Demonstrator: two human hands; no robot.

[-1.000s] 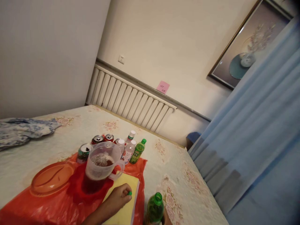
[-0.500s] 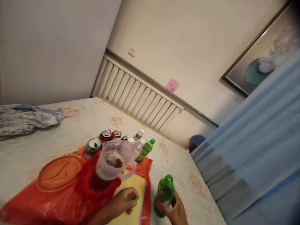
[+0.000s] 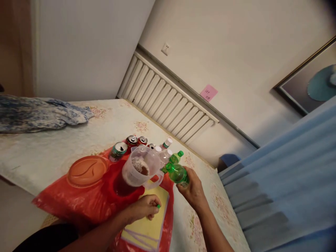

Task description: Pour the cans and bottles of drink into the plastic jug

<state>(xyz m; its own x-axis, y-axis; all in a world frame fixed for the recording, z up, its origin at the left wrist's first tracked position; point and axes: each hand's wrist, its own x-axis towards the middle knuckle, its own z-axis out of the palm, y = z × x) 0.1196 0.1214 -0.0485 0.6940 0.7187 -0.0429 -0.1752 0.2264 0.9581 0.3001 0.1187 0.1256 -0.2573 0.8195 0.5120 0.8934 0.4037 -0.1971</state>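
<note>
A translucent pitcher (image 3: 143, 168) with dark, foamy liquid stands on a red plastic sheet (image 3: 81, 201). Beside its handle, my right hand (image 3: 193, 187) grips an uncapped green bottle (image 3: 177, 174), tilted with its mouth toward the pitcher. My left hand (image 3: 149, 206) pinches a small green cap (image 3: 159, 206) over a yellow sheet (image 3: 145, 227). Behind the pitcher are clear bottles with white caps (image 3: 167, 142) and another green bottle (image 3: 176, 157), its cap on. Several open cans, one of them green (image 3: 118, 151), stand at the pitcher's back left.
An orange round lid (image 3: 88, 170) lies on the red plastic at the left. Bunched patterned fabric (image 3: 47, 113) rests on the floral-covered surface (image 3: 105, 140) at the far left. A white radiator (image 3: 168, 99) lines the wall, and a blue curtain (image 3: 288, 171) hangs at the right.
My right hand has lifted the green bottle and tipped it toward the pitcher. My left hand still pinches the cap. The camera view has shifted, showing more of the left side.
</note>
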